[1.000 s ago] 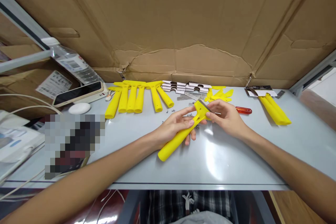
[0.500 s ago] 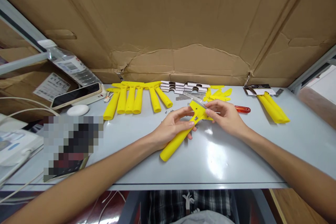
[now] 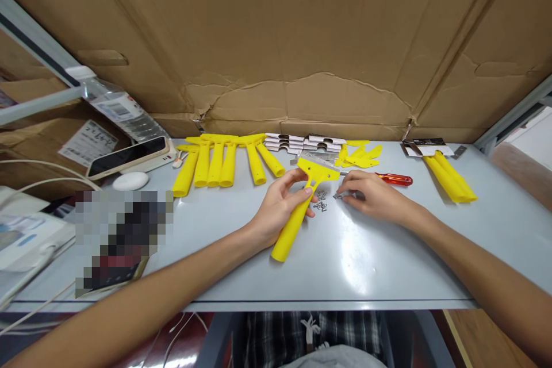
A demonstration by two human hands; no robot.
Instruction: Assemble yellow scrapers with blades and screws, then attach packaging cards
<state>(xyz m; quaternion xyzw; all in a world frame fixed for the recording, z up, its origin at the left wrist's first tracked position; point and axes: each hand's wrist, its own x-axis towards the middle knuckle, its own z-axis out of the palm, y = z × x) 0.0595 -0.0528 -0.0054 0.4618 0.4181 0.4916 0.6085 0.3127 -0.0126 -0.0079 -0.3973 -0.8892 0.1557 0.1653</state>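
Note:
My left hand (image 3: 282, 207) is wrapped around the neck of a yellow scraper (image 3: 294, 229), its head up and its handle slanting down to the left. A metal blade (image 3: 319, 161) runs along the head's far edge. My right hand (image 3: 373, 194) is closed in a pinch on a small screw (image 3: 337, 196), just right of a small heap of screws (image 3: 321, 202) on the table. Behind that hand lies a screwdriver (image 3: 394, 179) with a red handle, its shaft partly hidden by the fingers.
Several yellow scraper handles (image 3: 213, 164) lie at the back left. White blade packs (image 3: 284, 142) and flat yellow pieces (image 3: 364, 155) are behind my hands. Two yellow handles (image 3: 451, 178) under a card lie right. Phones (image 3: 127, 156) and a bottle (image 3: 123, 109) are left; cardboard (image 3: 302, 40) walls the back.
My right hand has left the scraper head and moved down to the screws, where it pinches one. The left hand has turned the scraper more upright, bringing the screw heap into view.

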